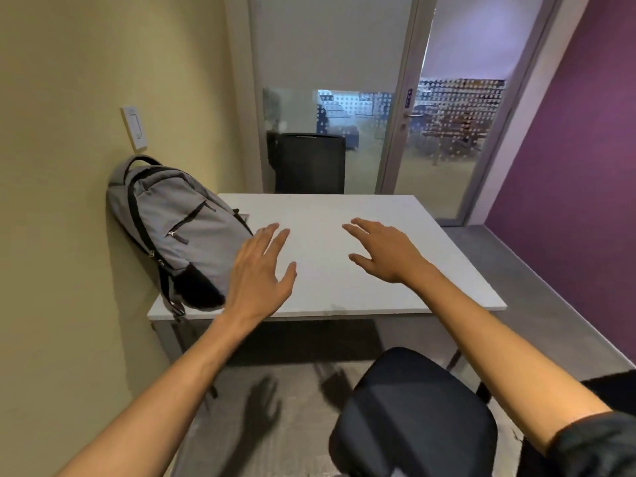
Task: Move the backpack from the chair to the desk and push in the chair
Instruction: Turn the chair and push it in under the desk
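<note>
Standing against the yellow wall, the white table is carrying the grey backpack at its left edge, where it is leaning on the wall, probably for support. Nearer the camera, the black chair is sitting well clear of the table, not yet pushed in. Both the left hand and right hand are hovering with fingers spread wide, holding nothing.

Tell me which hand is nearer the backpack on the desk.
Left. The left hand hovers open right beside the backpack, at its lower right side; the right hand is open farther right, over the desk.
</note>
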{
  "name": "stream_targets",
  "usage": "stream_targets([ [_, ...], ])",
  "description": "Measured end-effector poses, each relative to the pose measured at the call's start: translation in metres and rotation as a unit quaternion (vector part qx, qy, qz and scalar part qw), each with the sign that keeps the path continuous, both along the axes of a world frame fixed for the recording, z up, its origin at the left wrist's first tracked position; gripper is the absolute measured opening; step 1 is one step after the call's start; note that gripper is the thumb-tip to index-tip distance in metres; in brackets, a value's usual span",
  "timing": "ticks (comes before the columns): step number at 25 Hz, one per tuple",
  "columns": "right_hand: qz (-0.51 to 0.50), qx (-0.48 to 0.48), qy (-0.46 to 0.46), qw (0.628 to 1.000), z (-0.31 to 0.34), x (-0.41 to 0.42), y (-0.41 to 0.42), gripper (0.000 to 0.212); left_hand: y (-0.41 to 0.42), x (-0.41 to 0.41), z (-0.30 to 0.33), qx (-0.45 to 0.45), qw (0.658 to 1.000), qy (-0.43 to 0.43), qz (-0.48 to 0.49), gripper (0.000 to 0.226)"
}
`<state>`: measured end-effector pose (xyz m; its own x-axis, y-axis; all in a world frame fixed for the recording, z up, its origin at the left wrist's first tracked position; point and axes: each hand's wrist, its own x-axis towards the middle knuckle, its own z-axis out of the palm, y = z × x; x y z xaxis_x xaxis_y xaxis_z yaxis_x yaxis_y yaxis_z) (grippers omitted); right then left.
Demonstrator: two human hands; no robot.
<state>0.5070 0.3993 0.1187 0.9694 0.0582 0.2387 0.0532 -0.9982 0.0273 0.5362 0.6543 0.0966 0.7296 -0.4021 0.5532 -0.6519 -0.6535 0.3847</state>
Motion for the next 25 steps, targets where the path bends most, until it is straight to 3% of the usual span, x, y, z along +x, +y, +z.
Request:
stream_targets([
  [9,-0.15,0.097,0.038,0.983,-0.021,-0.182,-0.145,0.041,-0.167,-0.101,-0.049,-0.06,0.973,0.19,-0.113,0.027],
  [18,-0.306,0.077,0.068,0.947,-0.053,-0.369,-0.316,0.041,-0.367,-0.245,-0.067,-0.043,0.937,0.25,-0.239,0.016],
  [22,-0.415,0.03,0.095,0.905,-0.085,-0.426,-0.371,0.043,-0.425,-0.305,-0.085,-0.03,0.921,0.28,-0.27,0.015],
  [25,-0.488,0.041,0.166,0.856,-0.113,-0.45,-0.4,0.04,-0.454,-0.339,-0.102,0.007,0.904,0.293,-0.31,0.019],
])
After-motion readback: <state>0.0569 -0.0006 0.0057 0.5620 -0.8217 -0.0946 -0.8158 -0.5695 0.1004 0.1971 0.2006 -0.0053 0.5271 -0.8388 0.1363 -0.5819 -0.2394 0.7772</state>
